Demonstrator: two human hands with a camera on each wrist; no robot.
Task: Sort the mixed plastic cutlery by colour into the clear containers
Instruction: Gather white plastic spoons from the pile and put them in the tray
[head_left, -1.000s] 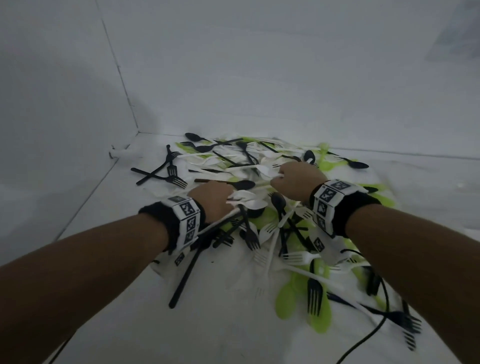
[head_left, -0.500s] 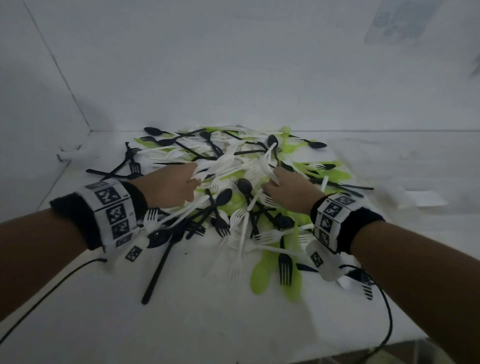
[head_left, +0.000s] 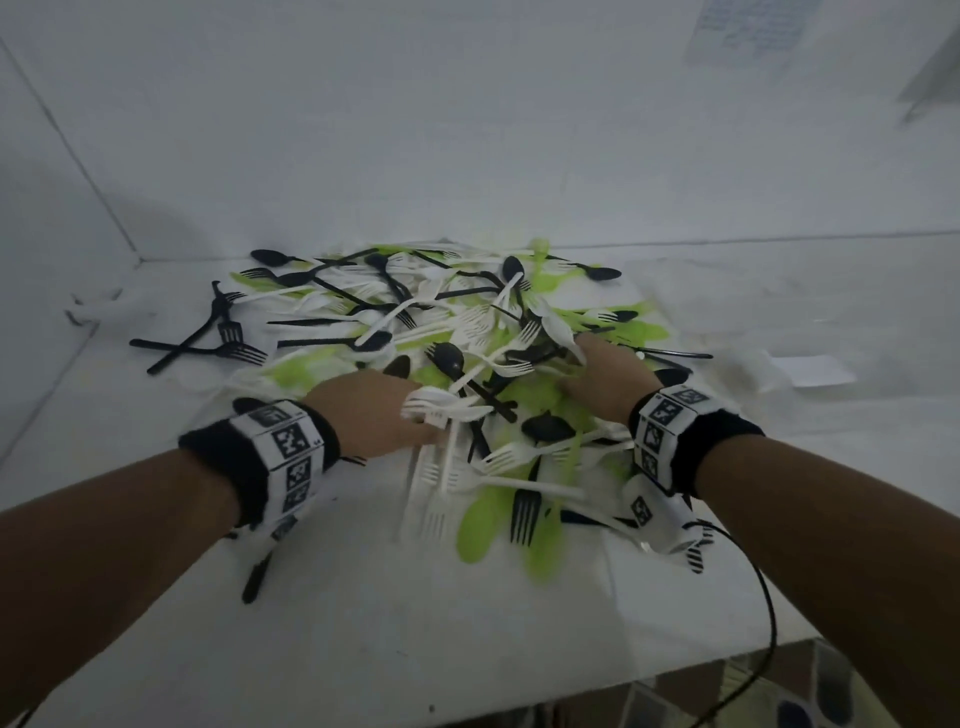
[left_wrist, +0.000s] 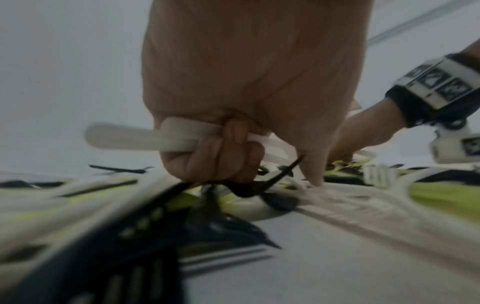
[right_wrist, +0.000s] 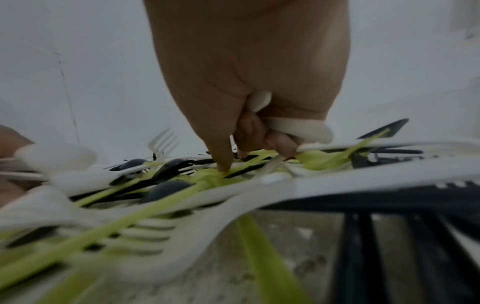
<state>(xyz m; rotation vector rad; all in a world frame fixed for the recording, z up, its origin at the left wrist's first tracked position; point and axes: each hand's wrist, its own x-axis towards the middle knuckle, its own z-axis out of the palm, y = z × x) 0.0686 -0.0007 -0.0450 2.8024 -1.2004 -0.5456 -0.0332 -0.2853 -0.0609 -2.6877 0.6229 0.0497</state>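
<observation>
we see a pile of cutlery (head_left: 467, 353) mixing black, white and lime green on a white worktop (head_left: 415, 623). the left hand (head_left: 363, 410) holds white pieces (left_wrist: 145, 136), and so does the right hand (head_left: 605, 376). both wristbands (head_left: 283, 457) are black with white blocks printed in black square patterns. the wall (head_left: 467, 130) is white, and a black cable (head_left: 763, 597) runs off the edge.

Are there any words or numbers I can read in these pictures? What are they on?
None can be read.
Paper sheet on the wall: lines of print, too blurred and small.
Left wristband and right wristband: black-and-white square code patterns, no letters.
White cutlery in the left hand: a tiny dark mark, too small to read.
</observation>
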